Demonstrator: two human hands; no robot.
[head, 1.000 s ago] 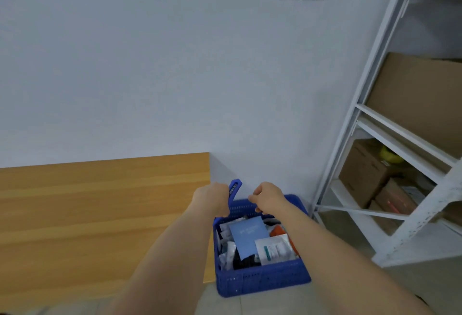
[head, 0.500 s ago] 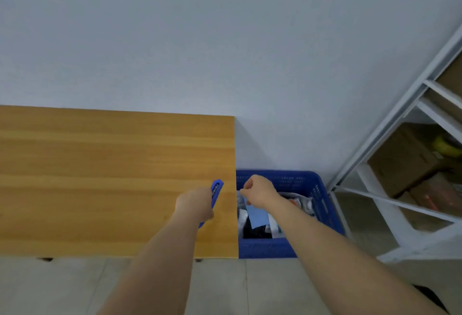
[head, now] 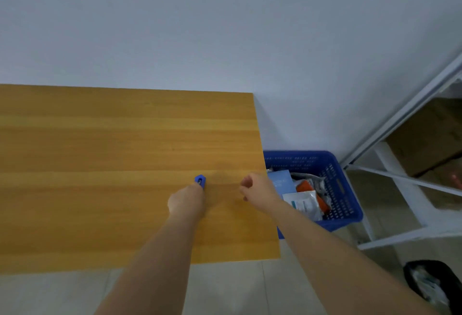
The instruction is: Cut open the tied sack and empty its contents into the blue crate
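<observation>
A wooden table [head: 100, 164] fills the left and middle of the view, its back edge against a pale wall [head: 225, 27] and its right edge running down toward the floor.

Over the table's right half, nearer the front edge than the back, the left hand [head: 186, 200] is curled into a fist around a small blue cutter [head: 200, 181]. Only the cutter's tip shows, poking out past the knuckles and pointing away toward the wall. Whether a blade is out cannot be told.

To the right, just inside the table's right edge, the right hand [head: 257, 188] hangs with its fingers loosely bent inward and its thumb close to them. Nothing can be seen in it; it looks empty, and the two hands are apart.

Beyond the table's right edge, on the floor against the wall, stands the blue crate [head: 347, 204]. It holds a heap of packets [head: 303, 200]: white pouches, a pale blue flat one and something orange. The table's corner hides the crate's left side.

Further right rises a white metal shelf rack [head: 390, 174] with cardboard boxes [head: 425, 139] on it. At the lower right corner of the view lies a dark bag [head: 430, 284] on the floor, its contents blurred.
</observation>
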